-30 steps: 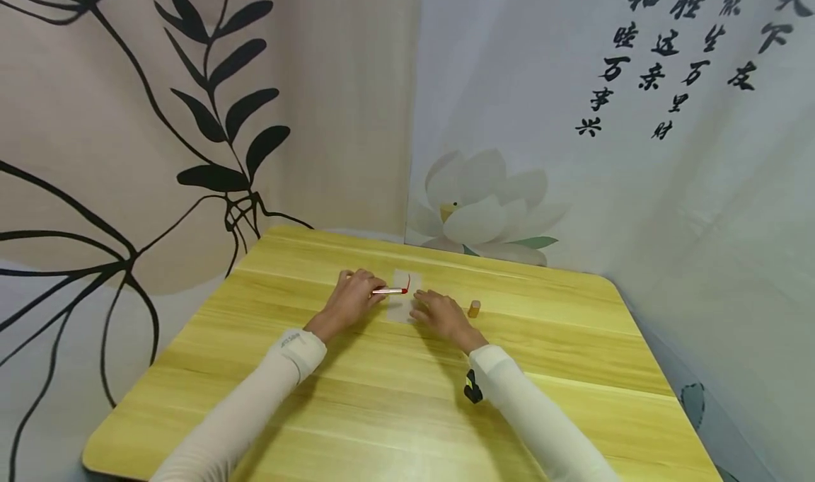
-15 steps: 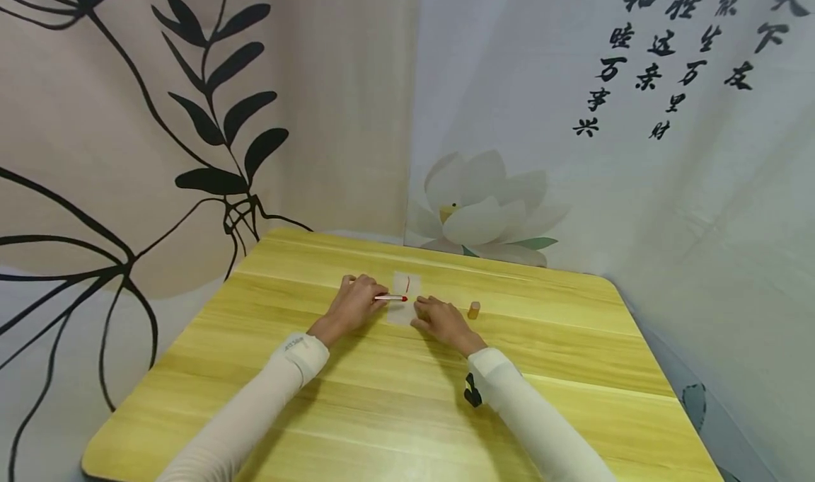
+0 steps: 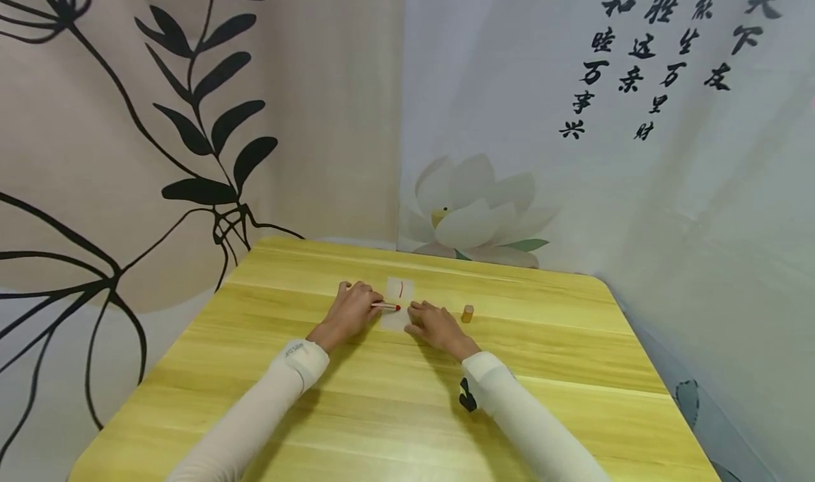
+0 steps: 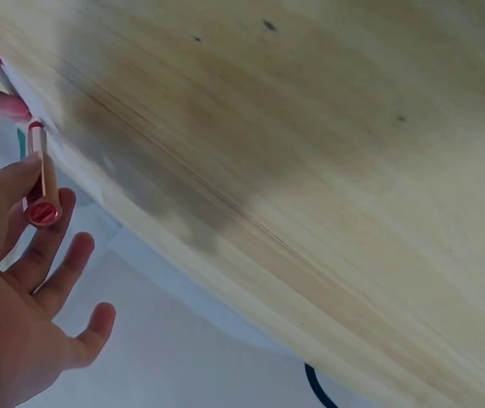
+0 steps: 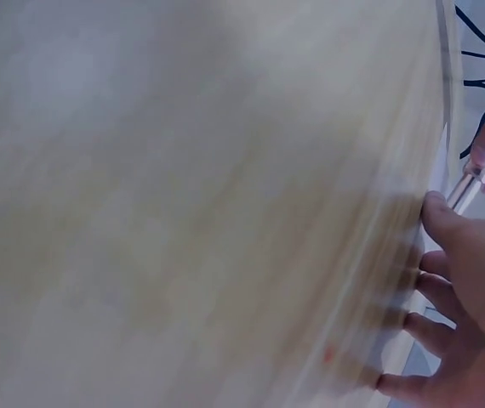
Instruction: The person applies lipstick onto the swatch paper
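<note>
In the head view a small sheet of thin pale paper (image 3: 395,320) lies near the table's far side, bearing a short red stroke (image 3: 401,290). My left hand (image 3: 350,310) pinches what looks like a lipstick (image 3: 386,306), its red tip pointing right over the paper, below the stroke. From the left wrist, the lipstick (image 4: 47,183) sits between thumb and index finger, red round base towards the camera, the other fingers spread. My right hand (image 3: 439,328) rests at the paper's right edge; the right wrist view shows its fingers (image 5: 430,333) spread against the table.
A small golden-brown cap-like block (image 3: 467,313) stands right of the right hand. Beneath the right cuff a black object (image 3: 467,395) shows. The wooden table (image 3: 395,425) ends at a printed wall hanging (image 3: 337,114) behind it.
My left hand has brought the lipstick towards me, its tip leaving the lower end of the red stroke. The right hand stays on the paper's edge. The head view has shifted slightly.
</note>
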A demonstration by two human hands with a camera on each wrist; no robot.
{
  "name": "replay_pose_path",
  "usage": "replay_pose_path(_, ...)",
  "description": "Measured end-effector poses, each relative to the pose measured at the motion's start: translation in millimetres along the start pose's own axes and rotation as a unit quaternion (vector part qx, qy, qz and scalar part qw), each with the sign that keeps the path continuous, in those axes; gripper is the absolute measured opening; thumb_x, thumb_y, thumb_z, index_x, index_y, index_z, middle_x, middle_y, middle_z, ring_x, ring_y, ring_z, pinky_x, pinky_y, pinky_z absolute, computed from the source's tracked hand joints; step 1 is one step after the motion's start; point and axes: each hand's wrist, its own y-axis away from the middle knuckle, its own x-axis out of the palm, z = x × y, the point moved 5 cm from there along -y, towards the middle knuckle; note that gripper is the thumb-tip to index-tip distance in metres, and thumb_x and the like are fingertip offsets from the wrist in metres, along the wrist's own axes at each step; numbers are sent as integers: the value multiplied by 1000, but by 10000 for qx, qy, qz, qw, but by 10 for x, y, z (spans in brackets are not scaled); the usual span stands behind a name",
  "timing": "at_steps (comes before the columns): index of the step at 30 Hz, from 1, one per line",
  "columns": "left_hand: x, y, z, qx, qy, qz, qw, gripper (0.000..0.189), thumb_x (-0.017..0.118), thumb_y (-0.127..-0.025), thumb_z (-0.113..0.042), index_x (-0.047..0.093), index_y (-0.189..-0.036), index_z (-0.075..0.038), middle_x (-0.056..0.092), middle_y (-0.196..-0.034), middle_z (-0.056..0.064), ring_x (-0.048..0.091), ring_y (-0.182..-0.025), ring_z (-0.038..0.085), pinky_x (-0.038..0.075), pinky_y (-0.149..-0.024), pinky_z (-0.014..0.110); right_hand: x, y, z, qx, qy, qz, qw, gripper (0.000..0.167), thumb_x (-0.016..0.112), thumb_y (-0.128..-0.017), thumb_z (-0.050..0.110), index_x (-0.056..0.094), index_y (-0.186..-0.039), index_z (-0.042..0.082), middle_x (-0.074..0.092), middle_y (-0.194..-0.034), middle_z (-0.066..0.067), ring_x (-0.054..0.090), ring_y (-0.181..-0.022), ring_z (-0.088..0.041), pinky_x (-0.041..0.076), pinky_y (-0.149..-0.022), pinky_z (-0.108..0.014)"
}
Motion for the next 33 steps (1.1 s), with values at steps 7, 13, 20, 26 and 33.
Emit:
replay_pose_path(7,-18,45,14,8,38,36,10000,15,76,-98,-22,80,-109,-13,73,-102,3,63,-107,29,34,-108,65,-25,-5,45,-109,56,-9,9999,34,63,-106,30,66,-131,7,51,-154,-20,46,-142,-46,40,-105,-74)
replay_pose_path(13,-37,67,4,179,-148,26,9997,13,75,-98,-24,80,-105,-15,73,-99,2,63,-106,29,35,-106,67,-55,4,68,-123,-23,-29,9999,39,63,-106,28,63,-137,4,50,-154,-21,45,-142,-46,39,-105,-74)
replay_pose_path(20,-51,98,-21,306,-274,92,9991,9,75,-98,-24,80,-98,-17,71,-93,1,63,-105,27,35,-107,67,-61,13,68,-90,-114,-37,9999,42,63,-106,27,61,-141,3,50,-154,-22,45,-142,-47,37,-105,-75)
replay_pose_path(26,-39,136,-55,374,-463,104,9982,8,75,-98,-25,80,-97,-18,70,-91,1,64,-103,26,38,-106,66,-29,10,58,-123,5,-38,9999,21,63,-106,26,65,-106,5,51,-153,-22,46,-141,-48,39,-104,-75)
replay_pose_path(33,-47,202,-115,427,-457,109,9980,8,76,-97,-22,77,-90,-19,71,-90,0,65,-102,25,39,-105,64,-5,3,49,-156,63,-97,9998,19,64,-105,25,60,-99,8,52,-151,-23,48,-139,-49,40,-102,-75)
